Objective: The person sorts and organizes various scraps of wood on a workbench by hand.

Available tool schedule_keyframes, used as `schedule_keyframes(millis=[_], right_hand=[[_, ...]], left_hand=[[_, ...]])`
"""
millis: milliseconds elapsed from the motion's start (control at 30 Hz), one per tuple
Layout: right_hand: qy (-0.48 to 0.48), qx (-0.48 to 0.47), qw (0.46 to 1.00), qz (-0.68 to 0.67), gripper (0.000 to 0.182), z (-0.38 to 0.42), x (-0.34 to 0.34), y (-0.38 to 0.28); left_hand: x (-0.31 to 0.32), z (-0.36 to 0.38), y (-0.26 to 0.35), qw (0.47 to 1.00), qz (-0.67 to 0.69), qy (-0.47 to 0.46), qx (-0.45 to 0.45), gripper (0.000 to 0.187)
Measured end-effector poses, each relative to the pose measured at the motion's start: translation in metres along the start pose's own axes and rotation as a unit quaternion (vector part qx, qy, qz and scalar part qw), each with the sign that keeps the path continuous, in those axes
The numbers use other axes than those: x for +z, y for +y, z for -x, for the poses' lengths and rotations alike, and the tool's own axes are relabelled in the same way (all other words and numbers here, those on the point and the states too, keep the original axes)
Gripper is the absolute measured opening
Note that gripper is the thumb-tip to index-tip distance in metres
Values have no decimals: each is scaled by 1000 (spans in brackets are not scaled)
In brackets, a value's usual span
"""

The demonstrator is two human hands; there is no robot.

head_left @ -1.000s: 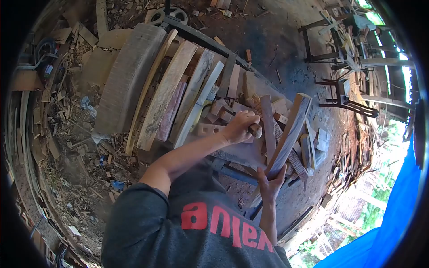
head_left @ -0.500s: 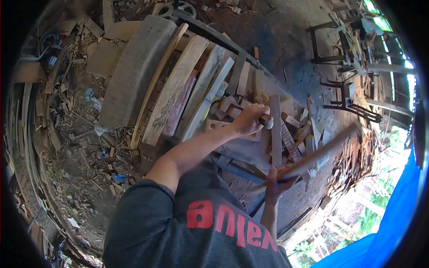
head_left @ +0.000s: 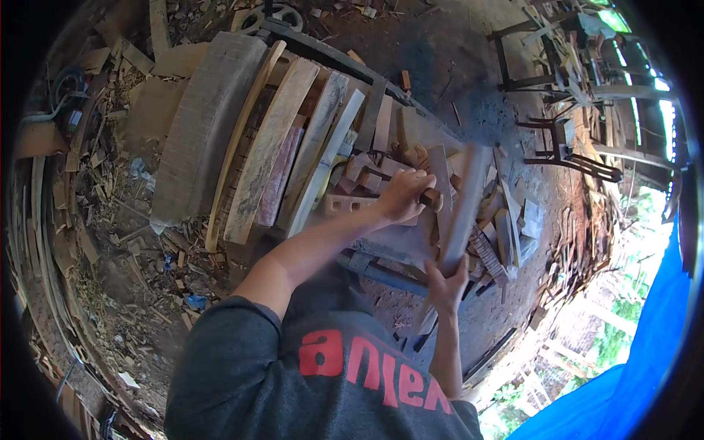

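Note:
My left hand (head_left: 403, 196) is closed around a thick wooden tool handle (head_left: 431, 198), its blunt end sticking out on the right. The tool's other end is hard to make out. A long wooden board (head_left: 466, 194) stands at a slant on the right, and my right hand (head_left: 448, 286) grips it low down by the edge. Beneath and beside my left hand are wooden blocks, among them a block with holes (head_left: 343, 204), on a cluttered workbench (head_left: 400, 238). A narrow plank (head_left: 438, 165) lies close behind the handle.
Several long planks (head_left: 271, 150) and a wide thick slab (head_left: 209, 125) lie to the left. Offcuts (head_left: 506, 227) are heaped on the right. Scraps cover the ground at left. A dark metal frame (head_left: 561, 150) and a blue tarp (head_left: 631, 367) are farther right.
The board in my right hand has swung from a low slant to a steeper one, its far end moving left over the bench. My left hand still grips the handle, nearly in place.

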State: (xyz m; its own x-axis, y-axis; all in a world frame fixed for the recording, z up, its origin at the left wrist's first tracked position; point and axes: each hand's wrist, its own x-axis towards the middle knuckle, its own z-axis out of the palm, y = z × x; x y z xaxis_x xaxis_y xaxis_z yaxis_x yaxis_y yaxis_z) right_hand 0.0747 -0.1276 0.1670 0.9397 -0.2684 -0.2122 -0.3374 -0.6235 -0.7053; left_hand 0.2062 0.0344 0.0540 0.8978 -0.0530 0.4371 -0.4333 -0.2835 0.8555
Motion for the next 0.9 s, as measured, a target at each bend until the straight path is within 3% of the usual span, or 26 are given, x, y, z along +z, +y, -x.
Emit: schedule_keyframes(millis=[33,67,133,167,200,267,300,333,400,467,533,567,667,767,800,867,900], right_hand=[[21,33,995,-97,48,5,-3,-11],[21,39,994,-95,48,12,-2,-5],[52,-9,973,-224,49,18,4,22],[-3,-7,988,-153,52,6,7,68],[-4,-10,988,-155,52,2,4,60],[-81,-70,994,26,56,-6,-5,27],[-101,-2,995,-13,57,-9,-16,26],[-104,-1,995,-13,57,-3,-22,21],[-50,59,985,-154,57,2,-30,10],[-67,27,985,-159,58,-7,-35,16],[-98,-31,994,-24,60,-16,-38,22],[-104,-62,992,-45,60,-18,-38,23],[-123,-53,991,-22,59,-28,-41,20],[-166,-22,985,-49,58,-40,-47,9],[-163,-21,985,-55,58,-43,-48,9],[-182,-73,979,-61,57,-49,-52,11],[-182,-100,977,-52,51,-51,-54,9]], left_hand=[[1,4,3,1000,-10,-6,-6,25],[3,7,4,1000,-7,-10,-10,25],[4,2,2,1000,-10,-3,-22,27],[5,1,3,999,-30,-6,-20,28],[8,3,2,999,-33,-4,-17,28],[17,9,-1,995,-74,-63,-5,31],[19,10,1,994,-87,-67,-2,35],[19,13,7,994,-88,-67,-5,35],[17,12,16,988,-113,-104,-5,33],[22,18,22,990,-117,-79,-7,33],[19,22,19,990,-124,-64,-6,33],[19,24,16,993,-116,-30,7,35],[6,24,14,994,-105,18,15,34],[-11,21,20,984,88,130,-85,23],[-19,21,23,985,85,124,-82,23],[-37,24,21,951,178,157,-199,21],[-43,23,23,953,175,150,-199,21]])
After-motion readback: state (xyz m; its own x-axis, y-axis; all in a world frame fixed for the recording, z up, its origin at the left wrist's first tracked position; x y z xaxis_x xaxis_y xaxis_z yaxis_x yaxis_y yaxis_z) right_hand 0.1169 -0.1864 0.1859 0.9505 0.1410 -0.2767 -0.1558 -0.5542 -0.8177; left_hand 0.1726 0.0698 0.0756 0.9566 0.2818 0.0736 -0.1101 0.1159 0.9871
